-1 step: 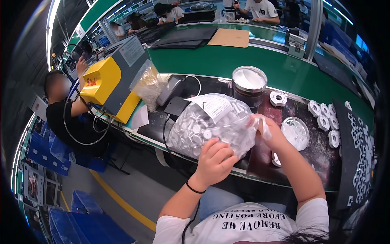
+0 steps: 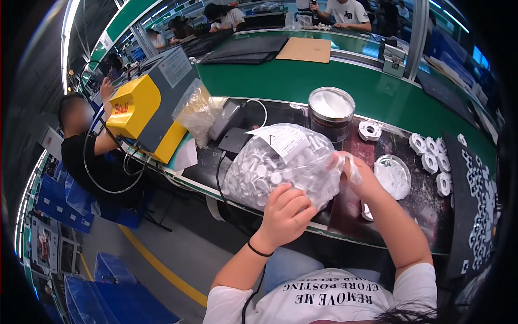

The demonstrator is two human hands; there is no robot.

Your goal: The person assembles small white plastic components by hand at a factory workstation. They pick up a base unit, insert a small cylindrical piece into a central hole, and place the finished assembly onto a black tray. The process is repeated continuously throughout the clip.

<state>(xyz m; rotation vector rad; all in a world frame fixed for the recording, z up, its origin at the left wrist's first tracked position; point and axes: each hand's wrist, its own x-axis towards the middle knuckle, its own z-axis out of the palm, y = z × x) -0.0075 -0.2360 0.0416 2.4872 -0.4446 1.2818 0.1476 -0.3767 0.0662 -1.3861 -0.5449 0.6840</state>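
Observation:
A clear plastic bag [image 2: 251, 175] full of small white and silvery round parts lies on the dark bench top, a white paper label on its upper side. My right hand [image 2: 359, 175] is closed around the gathered plastic at the bag's right end, and some of the film sticks out past the fingers. At the bag's near side, my left hand [image 2: 286, 213] has its fingers curled against the plastic, gripping it. What lies under the left fingertips is hidden.
Behind the bag stands a round metal tin [image 2: 330, 121]. To the right are a shallow clear dish [image 2: 402, 167], white ring-shaped parts [image 2: 430, 163] and a dark tray [image 2: 469, 216] of small parts. A yellow and grey machine [image 2: 143, 110] stands left, beside a seated co-worker [image 2: 89, 156].

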